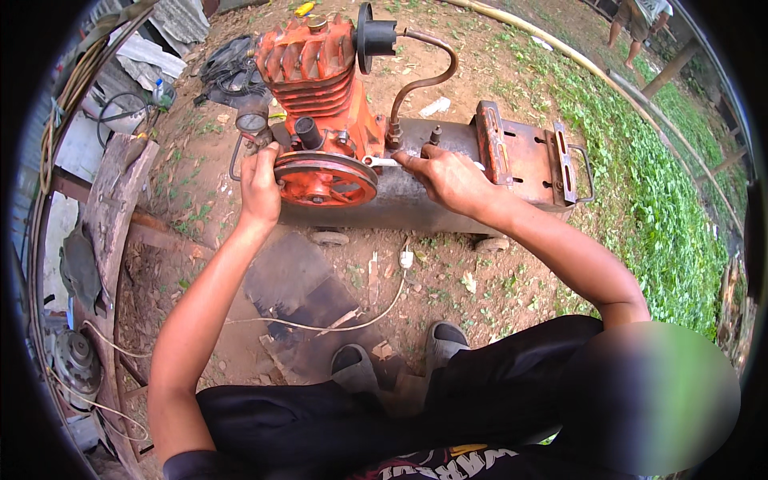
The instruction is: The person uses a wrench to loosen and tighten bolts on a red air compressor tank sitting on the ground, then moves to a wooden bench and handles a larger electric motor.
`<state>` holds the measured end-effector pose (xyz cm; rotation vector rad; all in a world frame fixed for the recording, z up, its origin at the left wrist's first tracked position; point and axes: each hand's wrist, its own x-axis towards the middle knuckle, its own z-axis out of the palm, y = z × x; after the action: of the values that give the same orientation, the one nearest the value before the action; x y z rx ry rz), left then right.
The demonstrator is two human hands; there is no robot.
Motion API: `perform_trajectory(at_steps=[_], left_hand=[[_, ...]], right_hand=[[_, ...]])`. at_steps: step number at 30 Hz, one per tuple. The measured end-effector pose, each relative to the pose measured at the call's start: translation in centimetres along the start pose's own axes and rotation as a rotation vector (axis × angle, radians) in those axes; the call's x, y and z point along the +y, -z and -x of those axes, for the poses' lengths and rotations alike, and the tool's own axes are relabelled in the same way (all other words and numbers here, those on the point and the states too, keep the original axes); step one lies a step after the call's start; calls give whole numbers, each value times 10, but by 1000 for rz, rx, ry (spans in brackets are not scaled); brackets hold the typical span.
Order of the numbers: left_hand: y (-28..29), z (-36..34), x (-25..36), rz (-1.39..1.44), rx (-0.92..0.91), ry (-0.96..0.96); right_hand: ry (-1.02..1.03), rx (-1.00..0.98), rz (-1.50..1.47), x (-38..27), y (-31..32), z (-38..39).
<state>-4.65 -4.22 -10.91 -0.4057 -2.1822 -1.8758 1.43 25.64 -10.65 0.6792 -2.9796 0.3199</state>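
Observation:
An orange air compressor pump [312,84] with cooling fins sits on a grey tank [352,216]. Its spoked flywheel [324,180] faces me. My left hand [262,182] is closed round the left rim of the flywheel, beside a pressure gauge [252,122]. In my right hand [452,178] is a silver wrench [382,162], its ring end at the flywheel's right edge by the pump base. Whether that end sits on a bolt I cannot tell. A bent copper pipe [436,82] runs from the black round filter-like part [376,38] down to the tank.
A rusty slotted motor mount [524,156] tops the tank's right end. A white plug [406,258] and cord lie on the dirt before my feet, near a dark flat sheet [300,292]. Wooden planks [112,212] and scrap metal stand left. Another person [640,24] stands far right.

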Motion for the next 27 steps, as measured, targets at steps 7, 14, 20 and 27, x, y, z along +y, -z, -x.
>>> perform_trajectory(at_steps=[7,14,20,27], left_hand=[[1,1,2,53,-3,70],[0,-2,-4,106,-24,61],[0,-2,0,58,-29,34],[0,-2,-8,105,-22,55]], right_hand=[[-11,-70,40,1,9,-8],[4,-87,-42,11,6,-9],[23,28,-57,15,12,-4],[78,-11,-117,20,9,-8]])
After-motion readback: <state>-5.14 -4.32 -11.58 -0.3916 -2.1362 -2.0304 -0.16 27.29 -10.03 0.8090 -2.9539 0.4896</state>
